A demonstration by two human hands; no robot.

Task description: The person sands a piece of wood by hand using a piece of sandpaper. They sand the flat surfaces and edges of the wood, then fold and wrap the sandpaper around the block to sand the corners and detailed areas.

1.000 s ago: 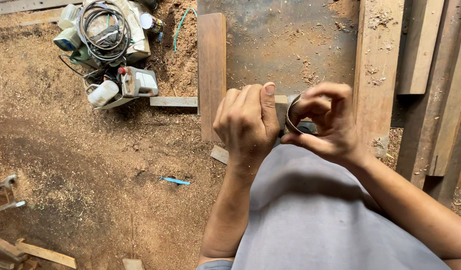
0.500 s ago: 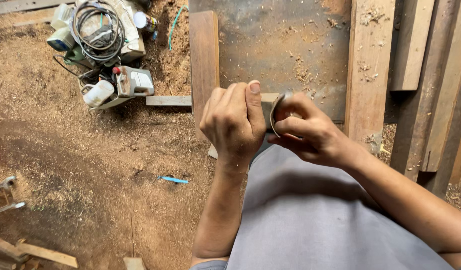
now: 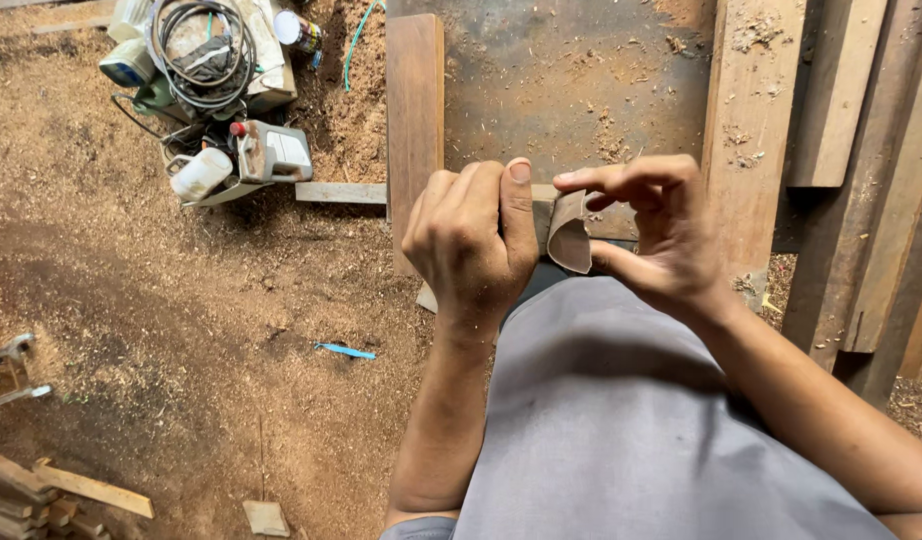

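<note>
My left hand [image 3: 471, 245] is curled into a fist around something small that its fingers hide. Right beside it, my right hand [image 3: 653, 235] pinches a curved strip of brownish-grey sandpaper [image 3: 569, 232] between thumb and fingers. The strip bends between the two hands, its left end running under my left thumb. Both hands hover above my grey-clothed lap [image 3: 631, 420], in front of a dusty metal plate [image 3: 571, 80].
Wooden planks [image 3: 414, 120] flank the plate, with more boards [image 3: 861, 150] stacked at the right. A heap of power tools and coiled cable [image 3: 206, 80] sits at the upper left on the sawdust floor [image 3: 181, 330]. Wood offcuts [image 3: 41, 490] lie at the lower left.
The sandpaper, first curled into a tight ring at my right fingers, has opened into a wider curved strip. My right hand has spread its fingers. The view has shifted slightly.
</note>
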